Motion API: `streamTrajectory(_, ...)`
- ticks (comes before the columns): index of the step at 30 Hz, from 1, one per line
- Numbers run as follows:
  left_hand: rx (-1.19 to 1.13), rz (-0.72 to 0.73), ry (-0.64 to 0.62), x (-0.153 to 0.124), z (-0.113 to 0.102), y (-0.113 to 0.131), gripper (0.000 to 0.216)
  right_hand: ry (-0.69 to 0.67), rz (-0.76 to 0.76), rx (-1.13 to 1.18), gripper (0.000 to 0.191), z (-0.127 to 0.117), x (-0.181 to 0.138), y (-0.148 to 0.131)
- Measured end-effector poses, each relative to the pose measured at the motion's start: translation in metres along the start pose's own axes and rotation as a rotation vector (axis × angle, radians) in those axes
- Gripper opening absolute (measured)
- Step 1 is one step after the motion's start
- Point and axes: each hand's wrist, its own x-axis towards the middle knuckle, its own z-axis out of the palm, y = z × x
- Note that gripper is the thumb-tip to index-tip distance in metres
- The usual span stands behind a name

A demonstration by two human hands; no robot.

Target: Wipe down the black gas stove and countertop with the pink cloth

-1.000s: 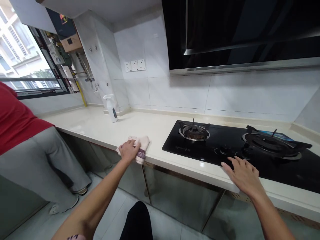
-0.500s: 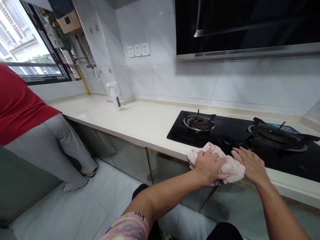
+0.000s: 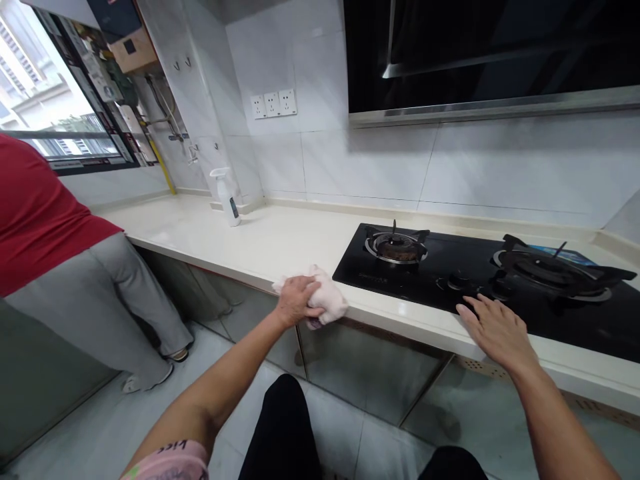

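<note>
My left hand (image 3: 296,300) is closed over a crumpled pale pink cloth (image 3: 326,301), pressing it on the front edge of the cream countertop (image 3: 280,243), just left of the black gas hob (image 3: 465,280). My right hand (image 3: 495,330) lies flat with fingers spread on the counter edge at the hob's front, near its control knobs (image 3: 460,283).
Two burners sit on the hob, the left burner (image 3: 396,245) and the right burner (image 3: 550,273). A white spray bottle (image 3: 227,197) stands in the far corner under the wall sockets (image 3: 273,104). A person in a red top (image 3: 45,220) stands at the left by the window. A black range hood (image 3: 490,53) hangs above.
My left hand has slid the cloth leftward along the counter edge, away from my right hand and off the hob's front. My right hand has stayed in place.
</note>
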Motion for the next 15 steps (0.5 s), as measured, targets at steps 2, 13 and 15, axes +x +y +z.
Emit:
streamTrajectory(2, 0.04, -0.118, 0.017, -0.008, -0.007, -0.033, 0.06, 0.012, 0.012, -0.002, 0.081, -0.001, -0.001, -0.004)
streamTrajectory(13, 0.092, -0.347, 0.244, -0.011, 0.019, 0.036, 0.06, 0.011, 0.038, 0.027, 0.08, -0.009, -0.001, -0.013)
streamTrajectory(15, 0.027, -0.267, 0.244, -0.006, 0.03, 0.082, 0.062, 0.02, 0.043, 0.031, 0.079, -0.007, 0.0, -0.011)
